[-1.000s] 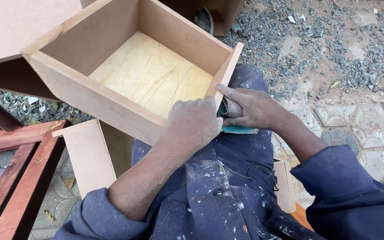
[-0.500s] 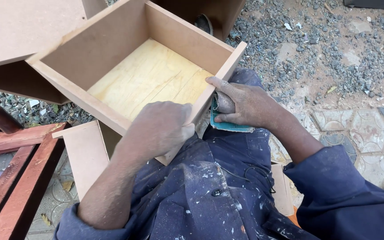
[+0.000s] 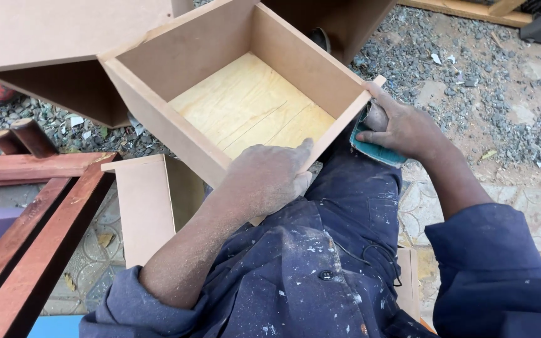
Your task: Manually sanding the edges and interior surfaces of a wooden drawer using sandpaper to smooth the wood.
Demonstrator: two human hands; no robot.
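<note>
Resting across the person's lap, the open-topped rectangular drawer box of tan fibreboard with a pale plywood bottom [image 3: 245,106] sits tilted, its open face turned up toward the head camera. Its long axis runs from the lower left of the view to the upper right, and one near corner points down toward the person's body.

The left hand [image 3: 267,178] is closed over the near side wall of the box, thumb lying on the top edge and fingers wrapped round the outside, close to that near corner.

The right hand [image 3: 402,128] is curled around a folded teal sheet of sandpaper [image 3: 374,147], pressing it against the outside of the box's right end, just below the protruding edge of the front panel.

Beneath the box are the person's dark blue, paint-spattered work overalls [image 3: 320,263]. Just beside the left leg stands a smaller tan fibreboard panel piece [image 3: 142,206] on the patterned paving. Reddish-brown wooden rails [image 3: 32,206] lie at the left edge of the view. A larger fibreboard cabinet [image 3: 64,37] stands behind the box, and grey gravel [image 3: 471,75] covers the ground at upper right.
</note>
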